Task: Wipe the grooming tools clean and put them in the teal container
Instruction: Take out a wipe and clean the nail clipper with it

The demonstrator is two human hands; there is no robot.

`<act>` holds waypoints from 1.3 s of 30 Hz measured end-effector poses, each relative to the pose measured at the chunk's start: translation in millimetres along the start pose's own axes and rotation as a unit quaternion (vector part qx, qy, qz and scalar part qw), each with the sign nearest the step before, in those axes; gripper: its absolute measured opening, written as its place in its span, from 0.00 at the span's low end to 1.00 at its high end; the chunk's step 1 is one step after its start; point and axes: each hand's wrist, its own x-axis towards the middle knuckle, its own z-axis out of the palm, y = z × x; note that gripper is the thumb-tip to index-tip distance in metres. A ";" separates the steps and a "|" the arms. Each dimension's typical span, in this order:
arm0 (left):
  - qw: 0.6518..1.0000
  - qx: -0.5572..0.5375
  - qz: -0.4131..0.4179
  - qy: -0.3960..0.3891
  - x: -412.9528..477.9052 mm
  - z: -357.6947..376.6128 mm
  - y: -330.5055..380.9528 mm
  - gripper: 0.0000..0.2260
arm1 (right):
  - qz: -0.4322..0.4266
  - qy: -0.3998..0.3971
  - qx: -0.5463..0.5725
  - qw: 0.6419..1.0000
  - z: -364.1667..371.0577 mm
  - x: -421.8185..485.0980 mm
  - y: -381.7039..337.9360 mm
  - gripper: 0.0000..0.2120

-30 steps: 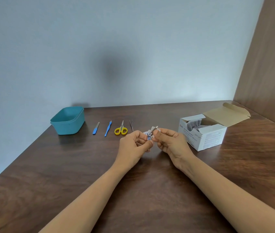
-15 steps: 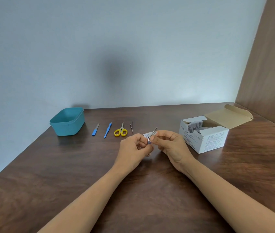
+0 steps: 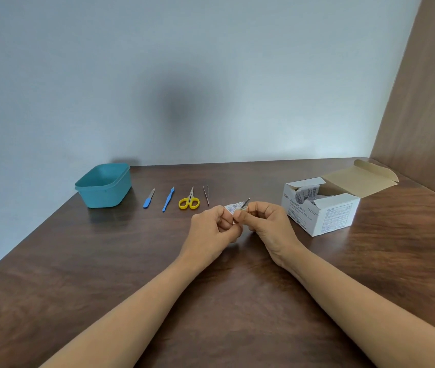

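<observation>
A small metal nail clipper (image 3: 245, 203) is held over the table between both hands, its lever tip poking up. My left hand (image 3: 211, 229) grips its lower part. My right hand (image 3: 269, 224) pinches a white wipe (image 3: 235, 217) against it; most of the wipe is hidden by fingers. The teal container (image 3: 104, 198) stands at the back left. Beside it lie in a row a blue nail file (image 3: 148, 199), a blue cuticle tool (image 3: 168, 199), yellow-handled scissors (image 3: 189, 202) and thin tweezers (image 3: 206, 194).
An open white box of alcohol swabs (image 3: 325, 212) stands to the right of my hands, its flap folded back. A torn white packet (image 3: 230, 207) shows just behind my fingers. A wooden panel (image 3: 428, 115) closes the right side.
My hands have stayed together on the clipper, with small finger movements of the right hand along it. The view has shifted slightly.
</observation>
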 end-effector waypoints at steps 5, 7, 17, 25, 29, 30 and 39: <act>1.000 0.011 0.006 0.003 -1.9 -0.3 0.0 0.05 | 0.001 -0.009 0.008 1.000 -2.0 0.8 2.4 0.03; 1.000 0.015 0.013 -0.001 -2.1 -0.8 -0.2 0.05 | 0.004 -0.002 0.004 1.000 -2.5 1.0 3.6 0.04; 1.000 -0.006 0.005 0.010 -0.1 0.3 -2.5 0.05 | -0.001 0.018 0.002 1.000 -3.2 1.7 5.8 0.05; 0.999 -0.046 -0.017 0.020 0.5 -2.6 -0.8 0.04 | 0.031 0.002 0.029 0.999 -7.1 3.8 9.3 0.08; 1.000 -0.027 0.001 0.009 -1.5 -1.3 -1.4 0.04 | 0.000 -0.010 0.011 1.000 -5.4 2.1 7.5 0.02; 1.000 -0.016 0.012 0.005 -2.2 -1.0 -1.2 0.04 | -0.012 -0.011 0.008 1.000 -4.4 1.3 6.6 0.02; 0.999 0.016 0.044 -0.001 -4.3 0.1 1.2 0.04 | -0.071 0.000 -0.106 0.992 -3.8 1.8 7.9 0.12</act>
